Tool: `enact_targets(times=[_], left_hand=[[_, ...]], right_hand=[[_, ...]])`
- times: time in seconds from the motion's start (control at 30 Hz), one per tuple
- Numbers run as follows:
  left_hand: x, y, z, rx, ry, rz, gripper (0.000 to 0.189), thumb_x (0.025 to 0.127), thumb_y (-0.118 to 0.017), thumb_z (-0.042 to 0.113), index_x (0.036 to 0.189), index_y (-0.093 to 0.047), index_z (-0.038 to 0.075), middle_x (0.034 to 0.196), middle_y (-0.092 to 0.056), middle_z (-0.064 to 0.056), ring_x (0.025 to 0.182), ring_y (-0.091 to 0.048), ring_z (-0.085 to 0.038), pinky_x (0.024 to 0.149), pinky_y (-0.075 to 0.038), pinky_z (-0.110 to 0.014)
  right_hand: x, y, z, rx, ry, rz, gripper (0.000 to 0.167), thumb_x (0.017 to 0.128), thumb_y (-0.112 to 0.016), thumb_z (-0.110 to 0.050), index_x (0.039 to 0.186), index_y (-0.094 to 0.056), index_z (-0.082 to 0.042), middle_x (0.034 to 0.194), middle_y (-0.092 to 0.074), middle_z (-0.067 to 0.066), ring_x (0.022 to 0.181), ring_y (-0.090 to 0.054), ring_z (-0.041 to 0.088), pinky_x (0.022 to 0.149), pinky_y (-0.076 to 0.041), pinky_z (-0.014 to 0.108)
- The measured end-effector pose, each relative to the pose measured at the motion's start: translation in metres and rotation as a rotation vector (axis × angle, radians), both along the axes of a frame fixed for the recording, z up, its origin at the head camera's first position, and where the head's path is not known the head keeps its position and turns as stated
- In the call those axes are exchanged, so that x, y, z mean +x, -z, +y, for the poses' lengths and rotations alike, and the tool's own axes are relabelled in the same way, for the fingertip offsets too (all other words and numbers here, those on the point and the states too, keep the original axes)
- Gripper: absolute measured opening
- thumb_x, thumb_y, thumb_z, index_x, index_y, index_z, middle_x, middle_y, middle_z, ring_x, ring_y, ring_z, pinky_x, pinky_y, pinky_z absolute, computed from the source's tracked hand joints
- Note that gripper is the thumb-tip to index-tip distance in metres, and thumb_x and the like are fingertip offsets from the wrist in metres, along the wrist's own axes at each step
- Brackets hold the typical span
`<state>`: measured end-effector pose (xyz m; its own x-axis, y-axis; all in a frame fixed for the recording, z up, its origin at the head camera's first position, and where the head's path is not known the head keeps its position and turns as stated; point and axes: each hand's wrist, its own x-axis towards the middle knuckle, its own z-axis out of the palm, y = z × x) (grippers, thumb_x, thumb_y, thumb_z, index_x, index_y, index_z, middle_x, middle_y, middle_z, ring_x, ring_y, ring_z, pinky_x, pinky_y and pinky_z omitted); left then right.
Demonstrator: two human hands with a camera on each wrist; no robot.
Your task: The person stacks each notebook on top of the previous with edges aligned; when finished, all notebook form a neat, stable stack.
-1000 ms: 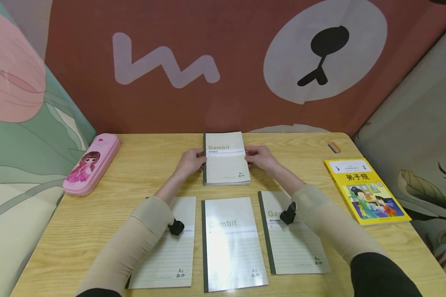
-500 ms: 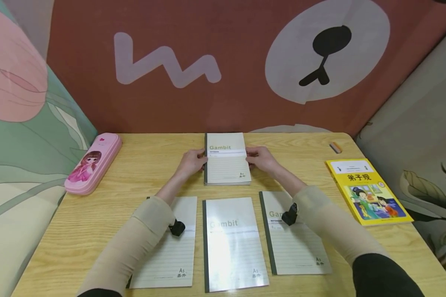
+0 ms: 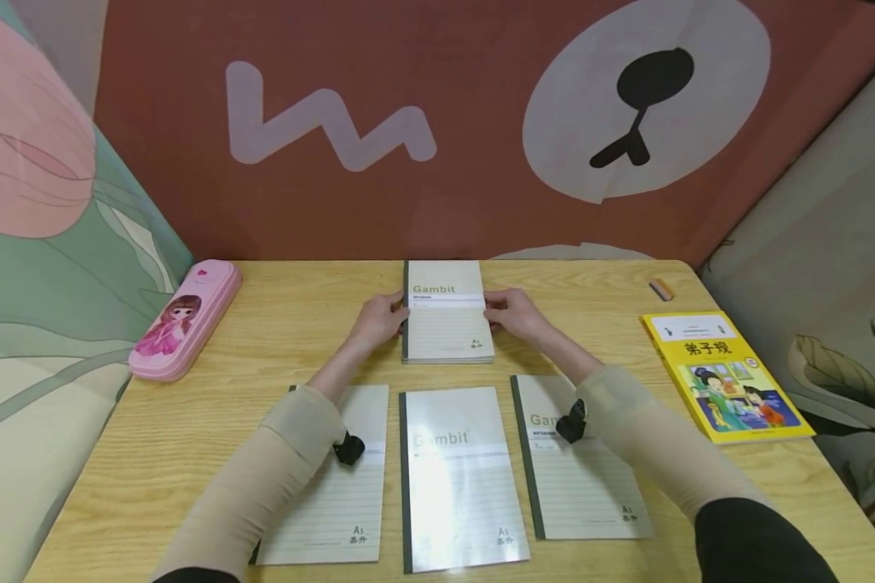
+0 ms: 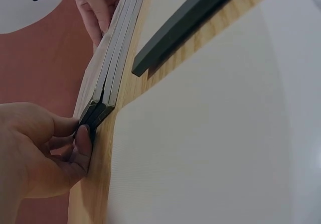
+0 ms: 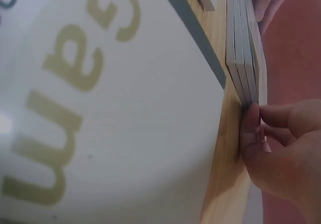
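Note:
A small stack of notebooks (image 3: 448, 328) with "Gambit" on the top cover lies at the table's far edge. In the wrist views the page edges of several thin notebooks show, one on another. My left hand (image 3: 377, 318) grips the dark spine side, thumb and fingertips at the edge (image 4: 55, 148). At the opposite side, my right hand (image 3: 516, 314) holds the stack between thumb and curled fingers (image 5: 278, 143). Nearer me lie three more notebooks in a row: a left notebook (image 3: 335, 502), a middle notebook (image 3: 459, 486) with glare on it, and a right notebook (image 3: 583, 494). My forearms partly cover the outer two.
On the wooden table (image 3: 175, 453), a pink pencil case (image 3: 185, 320) with a doll picture stands at the left. A yellow book (image 3: 725, 376) lies at the right, with a small eraser-like block (image 3: 660, 289) behind it. A brown wall (image 3: 321, 210) borders the far edge.
The view drifts very slightly. Both hands keep their hold on the stack, which stays in place at the far edge.

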<state>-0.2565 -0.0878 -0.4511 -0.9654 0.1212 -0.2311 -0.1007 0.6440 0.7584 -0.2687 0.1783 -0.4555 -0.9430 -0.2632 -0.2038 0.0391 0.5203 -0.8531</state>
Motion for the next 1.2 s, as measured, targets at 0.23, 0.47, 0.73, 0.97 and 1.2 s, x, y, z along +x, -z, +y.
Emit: enact_targets(times=[0.23,0.47,0.73,0.97,1.2], left_hand=[[-0.002,-0.002,0.001,-0.052,0.011,-0.009,0.056,0.108,-0.051,0.022,0.16,-0.034,0.006,0.124,-0.066,-0.018,0.074,-0.058,-0.015,0.061,-0.044,-0.023],[0.0,-0.006,-0.004,-0.017,-0.042,0.041,0.063,0.107,-0.051,0.022,0.161,-0.027,-0.001,0.141,-0.061,-0.023,0.117,-0.065,-0.033,0.097,-0.054,-0.041],[0.021,-0.027,0.015,0.051,-0.007,0.233,0.049,0.109,-0.049,0.028,0.15,-0.05,0.002,0.092,-0.061,-0.009,0.074,-0.052,-0.018,0.064,-0.042,-0.028],[0.061,-0.035,0.051,-0.019,0.224,0.304,0.045,0.109,-0.051,0.03,0.148,-0.054,0.008,0.111,-0.066,-0.008,0.096,-0.061,-0.019,0.081,-0.054,-0.031],[0.1,-0.033,0.083,0.053,0.397,0.206,0.046,0.11,-0.047,0.031,0.151,-0.051,0.011,0.124,-0.068,-0.006,0.116,-0.063,-0.022,0.1,-0.054,-0.037]], right_hand=[[-0.001,0.001,-0.002,0.02,0.014,-0.005,0.051,0.104,-0.053,-0.007,0.154,-0.043,0.001,0.133,-0.063,0.026,0.101,-0.063,0.021,0.075,-0.057,0.023],[0.005,-0.009,0.009,-0.026,0.006,-0.001,0.051,0.107,-0.051,-0.01,0.155,-0.04,0.002,0.146,-0.055,0.028,0.106,-0.065,0.031,0.085,-0.061,0.034],[0.032,-0.028,0.055,0.049,-0.029,0.094,0.046,0.107,-0.052,-0.01,0.152,-0.047,0.0,0.131,-0.058,0.028,0.096,-0.065,0.03,0.084,-0.062,0.039],[0.071,-0.036,0.099,0.119,-0.035,0.157,0.044,0.106,-0.055,-0.012,0.149,-0.052,-0.001,0.132,-0.061,0.026,0.107,-0.067,0.033,0.086,-0.063,0.038],[0.106,-0.042,0.134,0.175,-0.01,0.164,0.044,0.106,-0.056,-0.014,0.148,-0.053,-0.001,0.137,-0.061,0.027,0.104,-0.07,0.016,0.085,-0.063,0.033]])
